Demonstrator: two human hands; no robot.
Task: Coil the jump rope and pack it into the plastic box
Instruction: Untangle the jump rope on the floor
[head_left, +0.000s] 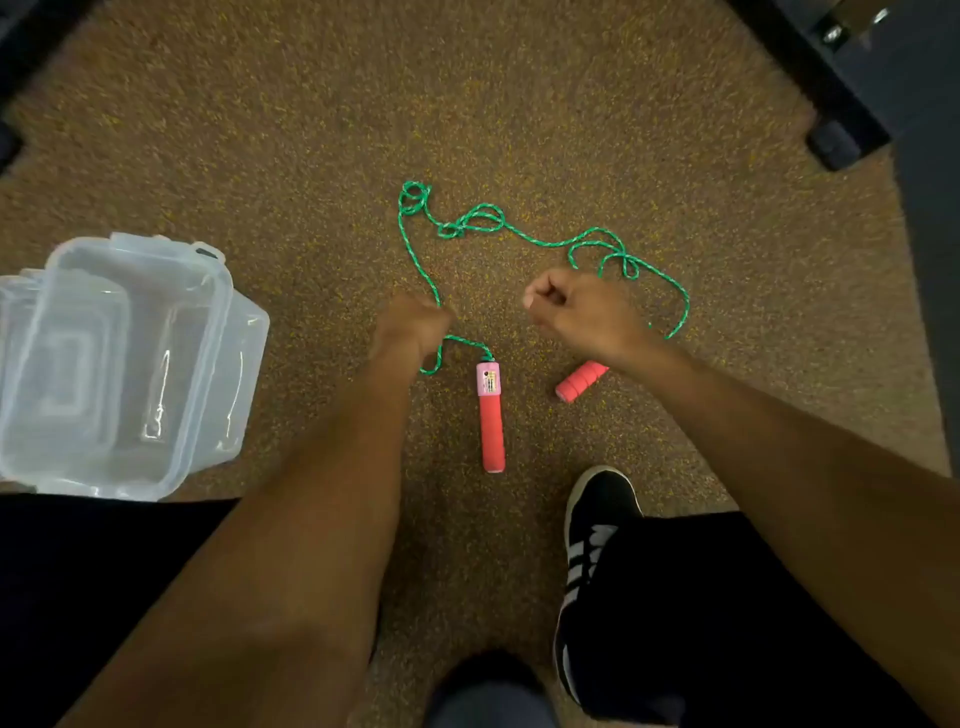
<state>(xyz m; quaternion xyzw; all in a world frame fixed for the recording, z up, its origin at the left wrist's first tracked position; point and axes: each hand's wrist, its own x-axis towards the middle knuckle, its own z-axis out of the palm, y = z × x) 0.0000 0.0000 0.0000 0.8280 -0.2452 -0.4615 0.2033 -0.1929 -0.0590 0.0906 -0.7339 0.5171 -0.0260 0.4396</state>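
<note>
A green jump rope (545, 241) lies in loose, tangled loops on the brown carpet. One red handle (491, 418) lies straight in the middle. The other red handle (581, 381) shows partly from under my right wrist. My left hand (410, 327) grips the rope a short way from the first handle. My right hand (582, 312) hovers over the carpet with curled fingers, and nothing shows in it. A clear plastic box (197, 364) stands open at the left, apart from the rope.
A clear lid (21, 312) lies under or behind the box at the left edge. My black shoe (592, 545) and dark trouser legs fill the bottom. Dark furniture legs (831, 119) stand at the far right.
</note>
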